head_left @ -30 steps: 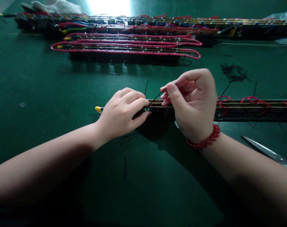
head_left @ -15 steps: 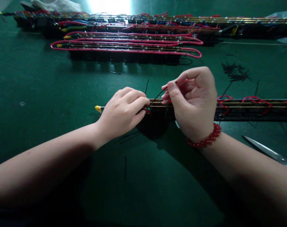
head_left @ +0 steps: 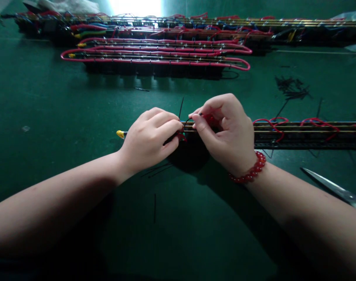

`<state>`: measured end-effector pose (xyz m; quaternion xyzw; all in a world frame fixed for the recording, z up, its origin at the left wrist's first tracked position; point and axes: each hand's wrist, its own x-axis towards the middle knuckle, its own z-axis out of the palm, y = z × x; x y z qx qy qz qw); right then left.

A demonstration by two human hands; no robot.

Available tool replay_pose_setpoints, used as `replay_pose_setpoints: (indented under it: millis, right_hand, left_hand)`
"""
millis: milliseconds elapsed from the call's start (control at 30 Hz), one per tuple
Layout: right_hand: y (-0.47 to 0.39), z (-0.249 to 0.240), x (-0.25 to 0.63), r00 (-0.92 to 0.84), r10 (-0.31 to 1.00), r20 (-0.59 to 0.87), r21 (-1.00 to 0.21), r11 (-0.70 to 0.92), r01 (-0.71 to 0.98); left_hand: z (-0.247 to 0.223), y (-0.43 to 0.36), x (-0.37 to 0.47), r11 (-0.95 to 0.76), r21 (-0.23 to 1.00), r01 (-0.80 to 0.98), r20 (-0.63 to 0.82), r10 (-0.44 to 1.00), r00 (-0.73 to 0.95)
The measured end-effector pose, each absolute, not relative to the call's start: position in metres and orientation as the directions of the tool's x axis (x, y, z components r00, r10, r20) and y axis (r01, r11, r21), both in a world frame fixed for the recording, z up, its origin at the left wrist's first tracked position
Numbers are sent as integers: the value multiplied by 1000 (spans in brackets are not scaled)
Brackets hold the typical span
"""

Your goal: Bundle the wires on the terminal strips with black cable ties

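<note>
My left hand [head_left: 151, 138] is closed over the left part of a long black strip [head_left: 309, 143] with brass-coloured rails. A short length of red wire [head_left: 182, 137] shows at its fingertips. Between the thumb and finger of my right hand [head_left: 229, 136] is the end of a thin black cable tie [head_left: 187, 120], which bends down to the strip beside my left fingertips. Another cable tie [head_left: 181, 108] sticks up just behind. The strip's left end carries a yellow-wrapped tip [head_left: 120, 134]. What lies under my left palm is hidden.
Similar strips with thick red cable [head_left: 154, 61] lie at the back of the green table [head_left: 63, 101]. A pile of black cable ties [head_left: 292, 88] is at the right. Scissors [head_left: 331, 185] lie near my right forearm. Several loose ties [head_left: 154, 208] lie in front.
My right hand has moved left and slightly down, closer to my left hand. The cable tie, straighter before, is now curved. My left hand has hardly moved.
</note>
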<state>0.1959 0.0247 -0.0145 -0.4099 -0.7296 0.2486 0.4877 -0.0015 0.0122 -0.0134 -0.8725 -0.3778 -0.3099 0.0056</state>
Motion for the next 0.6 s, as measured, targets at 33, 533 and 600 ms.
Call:
replay_pose_setpoints:
  millis: [33, 533, 600]
  right_hand:
    - [24, -15, 196, -198, 840, 505, -772, 542, 332]
    - [24, -17, 196, -202, 830, 519, -786, 557, 269]
    - [24, -16, 196, -266, 805, 530, -725, 593, 349]
  left_hand:
    - [-13, 12, -2, -715, 220, 664, 545, 654, 524]
    - [-13, 12, -1, -695, 204, 689, 529, 671, 520]
    - [-13, 12, -1, -696, 201, 689, 528, 670, 522]
